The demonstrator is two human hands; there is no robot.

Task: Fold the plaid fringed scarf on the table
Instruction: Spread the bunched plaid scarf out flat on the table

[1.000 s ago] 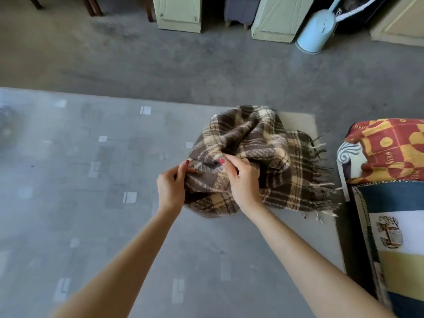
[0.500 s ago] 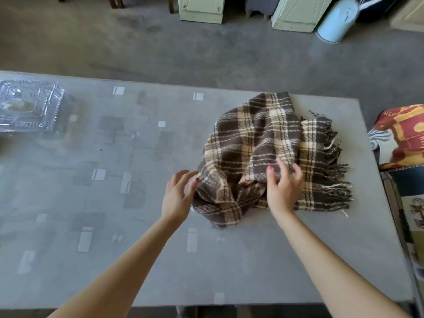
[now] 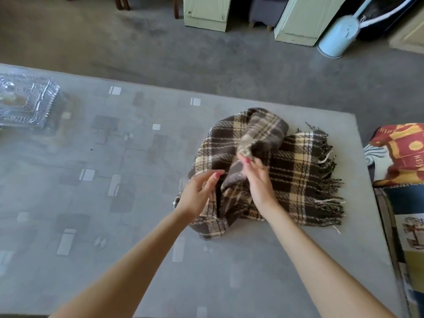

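Table [image 3: 137, 237]: grey top with a pattern of pale and dark rectangles, filling most of the view; its far edge runs against a grey floor [image 3: 206, 60].

Plaid fringed scarf [image 3: 296, 171]: brown and cream, lying bunched on the right part of the table, near the far right corner. Fringe [image 3: 330, 196] fans out along its right edge, toward the table's right side. One fold of the cloth is lifted off the heap, standing up as a rumpled roll over the middle of the scarf; the rest lies flat or loosely creased on the tabletop.

Patterned textile [image 3: 403, 157]: red, yellow and blue, off the table's right edge.

Cut-glass dish [image 3: 25, 102]: clear, ridged, at the far left of the table, well apart from the scarf.

Pale blue can [image 3: 337, 35]: on the floor beyond the table, beside cream cabinet doors [image 3: 206, 12].

Right hand [image 3: 257, 177]: fingers and thumb closed in a pinch on the lifted fold of the scarf, holding it above the heap.

Left hand [image 3: 197, 193]: over the scarf's near left edge, fingers loosely curled and parted, thumb apart from them; it grasps nothing, and whether the fingertips touch the cloth cannot be told.
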